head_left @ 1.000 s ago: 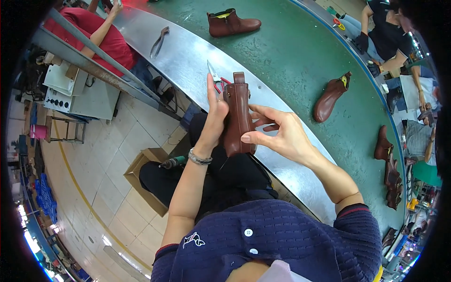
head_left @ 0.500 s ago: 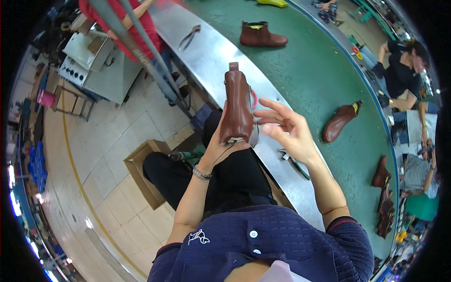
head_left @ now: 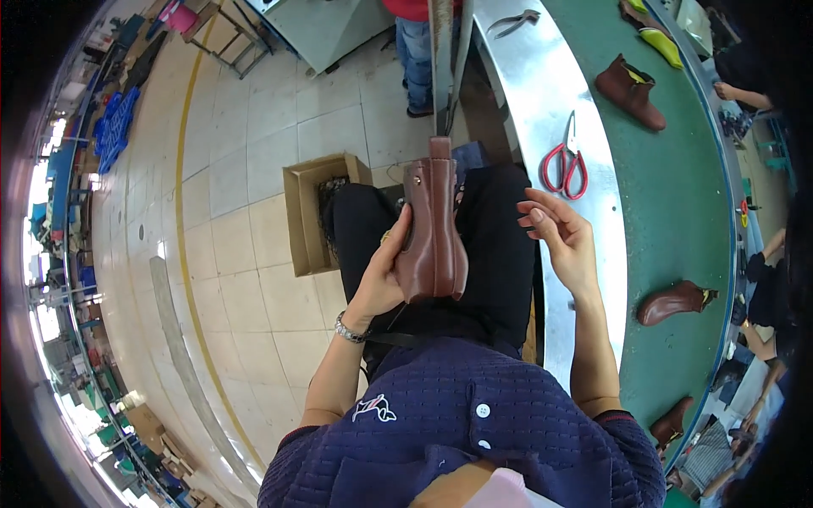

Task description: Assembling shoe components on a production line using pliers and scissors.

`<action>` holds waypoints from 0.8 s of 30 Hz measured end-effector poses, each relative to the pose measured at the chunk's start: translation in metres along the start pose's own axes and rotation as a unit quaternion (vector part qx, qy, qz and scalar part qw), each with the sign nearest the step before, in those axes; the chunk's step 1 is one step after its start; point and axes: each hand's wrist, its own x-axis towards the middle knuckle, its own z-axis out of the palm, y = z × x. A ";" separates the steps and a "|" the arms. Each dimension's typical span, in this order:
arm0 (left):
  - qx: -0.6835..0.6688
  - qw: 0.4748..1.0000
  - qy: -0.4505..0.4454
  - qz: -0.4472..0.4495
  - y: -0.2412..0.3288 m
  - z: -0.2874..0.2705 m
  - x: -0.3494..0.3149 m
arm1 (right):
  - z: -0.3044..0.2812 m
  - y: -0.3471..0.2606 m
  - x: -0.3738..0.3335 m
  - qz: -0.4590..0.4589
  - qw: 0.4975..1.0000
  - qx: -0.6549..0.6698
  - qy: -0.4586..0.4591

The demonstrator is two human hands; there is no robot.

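Observation:
My left hand is closed round a brown leather ankle boot above my lap. The boot's back seam faces up, and its pull tab points away from me. A thin dark thread hangs below it by my wrist. To the right, apart from the boot, my right hand hovers by the metal bench edge with its fingers loosely bent and nothing visible in them. Just beyond that hand, red-handled scissors lie on the metal strip.
Pincers lie farther along the strip. On the green conveyor belt rest brown boots, one far and one nearer. A cardboard box stands on the floor left of my knees. A metal post rises ahead, with a person behind it.
My view has swung left. The boot has turned in my left hand and now sits lower over my lap. My right hand has drawn away from it, with its fingers more bent.

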 end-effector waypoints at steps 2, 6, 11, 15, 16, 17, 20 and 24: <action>0.045 0.998 0.052 -0.001 0.005 -0.006 -0.013 | -0.010 0.024 -0.002 0.000 0.998 -0.045 0.052; -0.070 0.979 0.140 -0.131 0.011 -0.035 -0.049 | -0.054 0.087 -0.045 0.027 0.910 -0.390 0.140; -0.229 0.927 0.152 -0.255 -0.005 -0.088 -0.067 | -0.097 0.150 -0.144 0.086 0.821 -0.531 0.191; -0.211 0.917 0.118 -0.316 0.015 -0.074 -0.039 | -0.095 0.156 -0.139 0.114 0.830 -0.504 0.211; -0.178 0.918 0.101 -0.341 0.021 -0.070 -0.030 | -0.091 0.154 -0.120 0.091 0.837 -0.490 0.227; -0.142 0.917 0.089 -0.363 0.023 -0.065 -0.022 | -0.086 0.147 -0.096 0.062 0.848 -0.472 0.232; -0.133 0.923 0.072 -0.353 0.019 -0.050 -0.001 | -0.080 0.127 -0.008 -0.057 0.889 -0.374 0.256; -0.140 0.934 0.062 -0.322 0.002 -0.030 0.006 | -0.087 0.135 0.100 -0.029 0.830 -0.489 0.267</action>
